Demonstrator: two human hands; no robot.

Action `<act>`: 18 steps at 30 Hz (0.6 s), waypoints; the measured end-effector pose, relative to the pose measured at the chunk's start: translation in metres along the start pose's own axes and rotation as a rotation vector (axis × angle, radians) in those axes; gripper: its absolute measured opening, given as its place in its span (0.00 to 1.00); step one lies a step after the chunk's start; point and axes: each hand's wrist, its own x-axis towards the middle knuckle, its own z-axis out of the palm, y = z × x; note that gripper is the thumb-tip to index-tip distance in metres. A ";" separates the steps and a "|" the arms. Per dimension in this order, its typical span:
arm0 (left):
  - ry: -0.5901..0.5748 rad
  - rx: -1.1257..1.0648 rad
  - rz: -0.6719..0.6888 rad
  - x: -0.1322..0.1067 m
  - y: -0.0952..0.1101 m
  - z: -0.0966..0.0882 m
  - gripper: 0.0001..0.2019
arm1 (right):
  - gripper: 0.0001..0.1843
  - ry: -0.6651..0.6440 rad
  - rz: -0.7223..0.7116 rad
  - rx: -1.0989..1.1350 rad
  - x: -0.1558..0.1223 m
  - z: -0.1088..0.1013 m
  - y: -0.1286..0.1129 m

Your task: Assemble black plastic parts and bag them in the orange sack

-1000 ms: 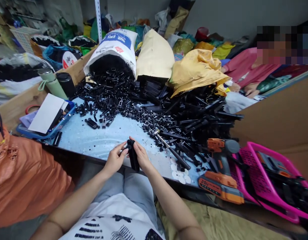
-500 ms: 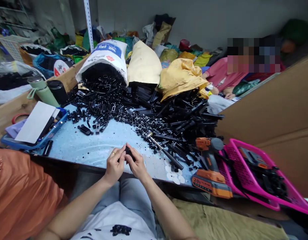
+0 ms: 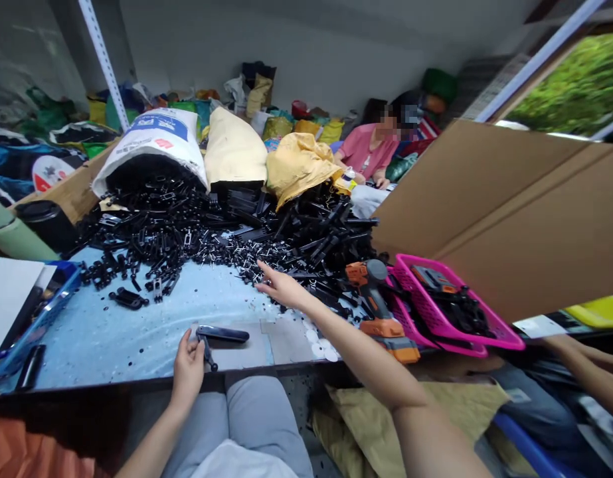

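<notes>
Near the front edge of the table, my left hand (image 3: 189,362) pinches a black jointed plastic piece (image 3: 224,334), made of a long flat arm and a shorter leg that ends in a knob. My right hand (image 3: 285,290) is stretched over the edge of a heap of small metal pins (image 3: 231,255) with dark heads. Its index finger and thumb are apart, and I see nothing between them. Behind the pins lie heaps of small black forked parts (image 3: 159,199) and long black plastic strips (image 3: 331,229). The hammer is mostly hidden by my right hand and arm.
An orange and grey cordless drill (image 3: 373,299) stands right of my forearm, beside pink baskets (image 3: 450,309). A cardboard sheet (image 3: 485,212) rises behind them. Left are a blue tray (image 3: 62,299) and a flask (image 3: 17,232). Sacks (image 3: 236,149) line the back; people sit behind and at right.
My hands have parted: the left now holds the jointed piece lower left, while the right has reached forward to the pins. The whole view has turned to the right.
</notes>
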 end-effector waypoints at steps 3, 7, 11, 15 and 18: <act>-0.046 0.077 -0.008 -0.006 -0.003 -0.012 0.39 | 0.39 -0.020 0.045 -0.196 0.017 -0.027 0.036; -0.100 0.133 -0.052 -0.014 -0.003 -0.022 0.41 | 0.29 0.310 0.278 -0.523 0.048 -0.057 0.092; -0.134 0.135 -0.082 -0.016 -0.006 -0.027 0.41 | 0.29 0.479 0.381 -0.724 0.080 -0.087 0.133; -0.118 0.103 -0.100 -0.016 -0.006 -0.026 0.44 | 0.27 0.489 0.378 -0.820 0.101 -0.104 0.144; -0.133 0.108 -0.093 -0.018 -0.003 -0.026 0.46 | 0.18 0.463 0.420 -0.781 0.106 -0.104 0.143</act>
